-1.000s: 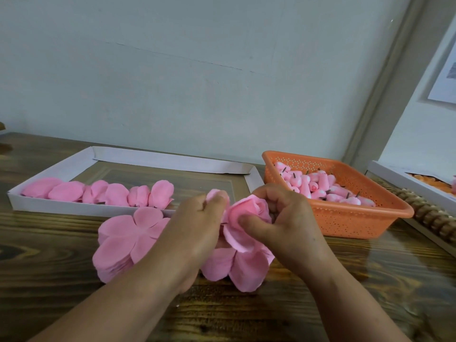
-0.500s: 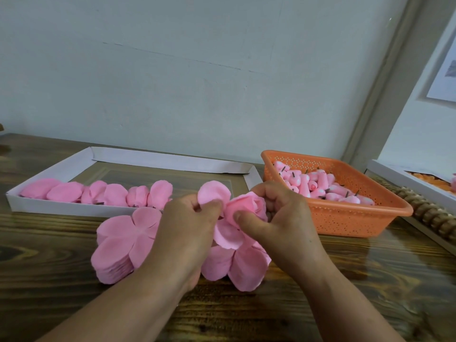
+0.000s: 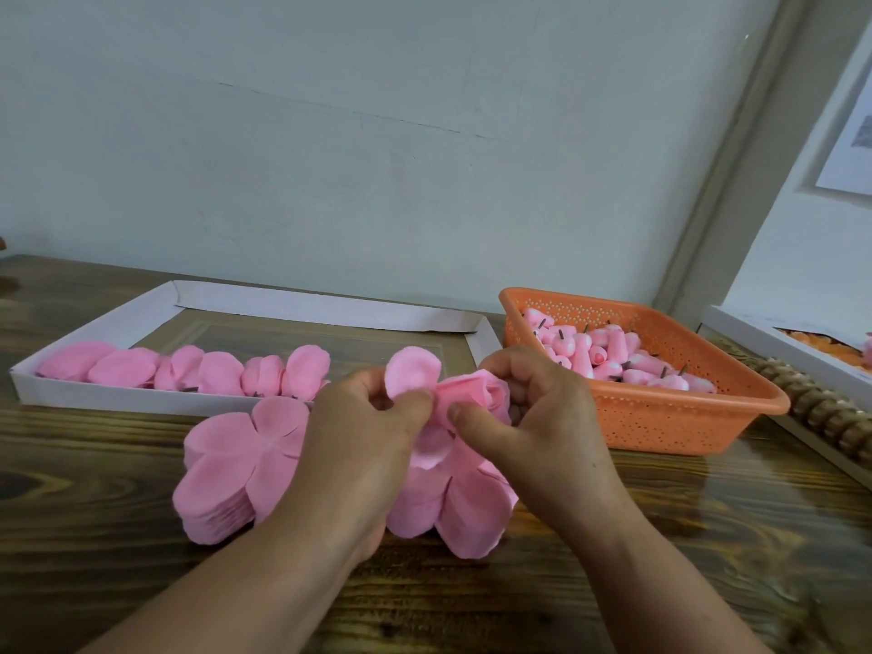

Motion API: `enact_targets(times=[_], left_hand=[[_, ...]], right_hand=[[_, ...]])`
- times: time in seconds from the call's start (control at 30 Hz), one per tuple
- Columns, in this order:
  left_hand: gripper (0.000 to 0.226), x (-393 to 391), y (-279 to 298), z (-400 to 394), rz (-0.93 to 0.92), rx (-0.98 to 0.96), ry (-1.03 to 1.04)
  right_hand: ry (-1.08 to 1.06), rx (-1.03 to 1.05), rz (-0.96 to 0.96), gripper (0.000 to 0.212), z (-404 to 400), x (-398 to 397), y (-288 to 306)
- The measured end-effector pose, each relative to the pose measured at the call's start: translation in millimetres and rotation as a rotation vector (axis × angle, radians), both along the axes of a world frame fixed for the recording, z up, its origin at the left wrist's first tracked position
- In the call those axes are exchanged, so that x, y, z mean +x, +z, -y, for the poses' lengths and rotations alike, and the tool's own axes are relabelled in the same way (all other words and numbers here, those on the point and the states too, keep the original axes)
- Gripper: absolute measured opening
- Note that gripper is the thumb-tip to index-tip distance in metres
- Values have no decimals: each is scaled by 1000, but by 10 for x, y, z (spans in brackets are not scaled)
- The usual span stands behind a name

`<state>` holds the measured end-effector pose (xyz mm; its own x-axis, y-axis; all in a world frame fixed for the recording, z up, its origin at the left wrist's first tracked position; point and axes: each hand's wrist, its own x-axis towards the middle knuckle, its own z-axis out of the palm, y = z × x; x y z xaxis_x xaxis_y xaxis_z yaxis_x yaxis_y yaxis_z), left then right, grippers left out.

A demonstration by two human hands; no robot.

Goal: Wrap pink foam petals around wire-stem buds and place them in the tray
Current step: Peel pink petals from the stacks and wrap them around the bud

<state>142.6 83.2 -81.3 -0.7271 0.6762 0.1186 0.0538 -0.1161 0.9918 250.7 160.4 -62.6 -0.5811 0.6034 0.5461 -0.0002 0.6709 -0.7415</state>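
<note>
While both hands meet above the wooden counter, the head view shows the left hand pinching a loose pink petal between thumb and forefinger, right against the half-wrapped rose. Its fingers curled, the right hand grips that rose, thumb pressed on its near side. Beneath the hands lies a stack of flat petal sheets, touching the counter. Behind it, finished flowers lie in a row along the near wall of the white tray. Just right of the tray, an orange basket holds many pink wire-stem buds
</note>
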Motion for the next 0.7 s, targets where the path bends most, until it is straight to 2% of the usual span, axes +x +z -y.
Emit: enact_targets(times=[0.4,0.7], left_hand=[[8,31,9,25,-130,-10,-5],[18,16,-17,14,-87,-13,-7]], right_hand=[[-45,-10,15,16,-10,-8,2],[-35,-37,46,13,-13,-1,10]])
